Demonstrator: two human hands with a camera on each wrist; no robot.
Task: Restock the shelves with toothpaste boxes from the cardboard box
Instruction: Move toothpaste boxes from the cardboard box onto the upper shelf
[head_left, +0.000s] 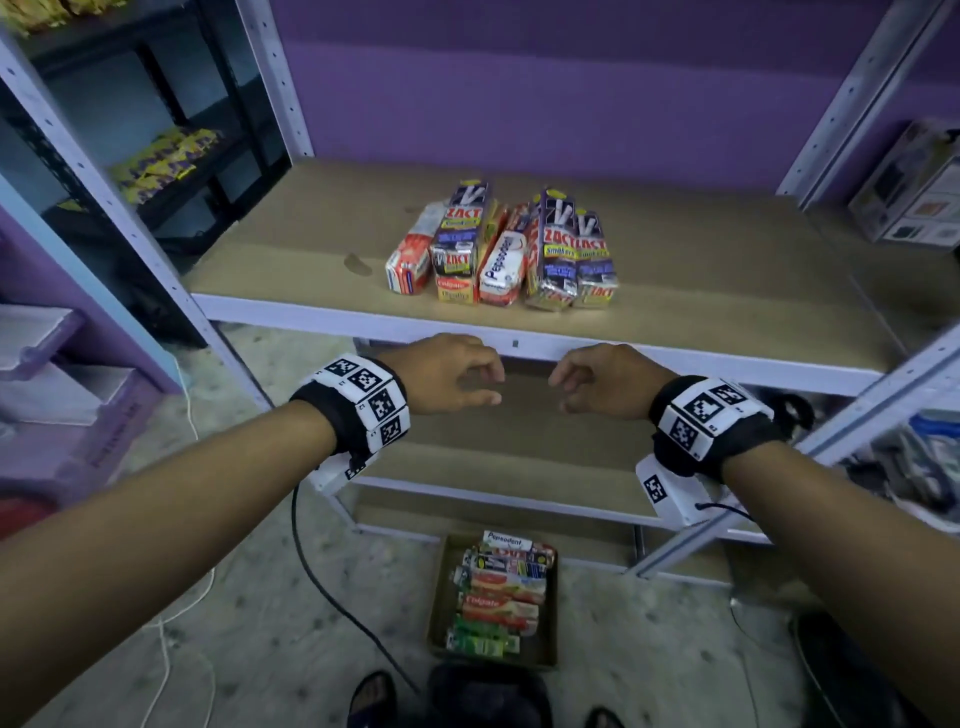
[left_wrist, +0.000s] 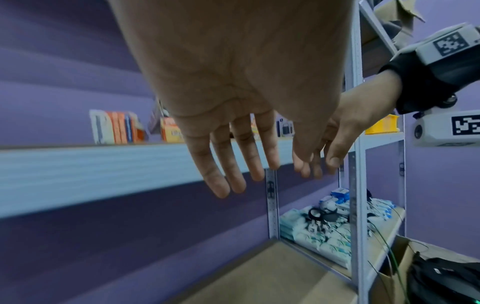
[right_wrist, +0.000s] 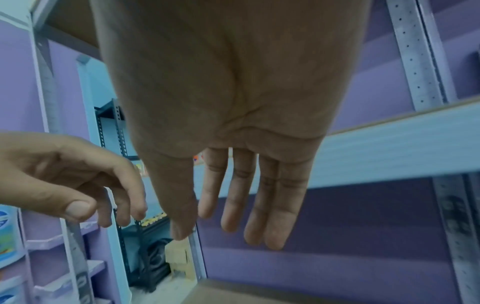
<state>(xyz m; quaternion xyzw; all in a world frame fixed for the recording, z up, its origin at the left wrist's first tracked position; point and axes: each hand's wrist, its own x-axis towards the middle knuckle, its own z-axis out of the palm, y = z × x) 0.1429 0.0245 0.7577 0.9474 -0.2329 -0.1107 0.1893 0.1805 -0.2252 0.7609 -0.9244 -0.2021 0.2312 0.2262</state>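
Head view: a metal shelf unit (head_left: 519, 340) carries a cluster of toothpaste boxes (head_left: 501, 249) on its brown board, Zact, Pepsodent and Colgate cartons packed side by side near the front edge. Below, on the floor, an open cardboard box (head_left: 548, 618) holds more toothpaste cartons (head_left: 498, 592) stacked in a row. Between the two, the left hand (head_left: 447, 374) and right hand (head_left: 605, 382) hover just before the shelf edge, fingers loose, apart and holding nothing.

Yellow snack packets (head_left: 165, 162) lie on a black rack at left; a black cable (head_left: 332, 587) crosses the floor.
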